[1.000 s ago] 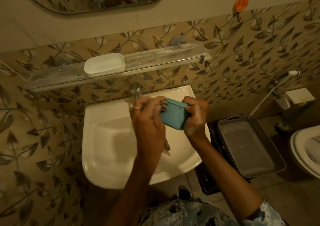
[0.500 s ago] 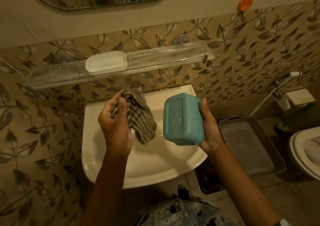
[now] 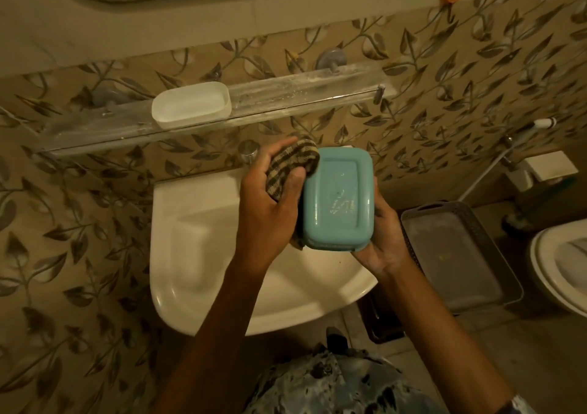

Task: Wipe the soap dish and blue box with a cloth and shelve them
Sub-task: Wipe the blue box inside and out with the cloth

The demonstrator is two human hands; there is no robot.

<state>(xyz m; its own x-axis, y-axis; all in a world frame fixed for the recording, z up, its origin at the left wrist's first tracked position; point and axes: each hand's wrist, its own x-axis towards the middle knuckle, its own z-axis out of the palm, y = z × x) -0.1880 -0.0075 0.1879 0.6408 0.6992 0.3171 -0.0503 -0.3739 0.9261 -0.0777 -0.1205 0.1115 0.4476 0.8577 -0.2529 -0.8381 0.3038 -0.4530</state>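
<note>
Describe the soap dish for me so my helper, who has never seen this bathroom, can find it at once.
Start at the white sink and look up the leaf-patterned wall to the long clear shelf above the tap. The soap dish sits on the shelf's left half. It is the only thing on the shelf: a white, empty oval tray, unlike the blue box held below.

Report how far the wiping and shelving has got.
Looks done: the white soap dish sits on the glass shelf; whether it was wiped cannot be seen. In hand: the right hand holds the blue box over the sink, while the left hand presses the checked cloth against its side. Left: finish wiping the box and shelve it.
</note>
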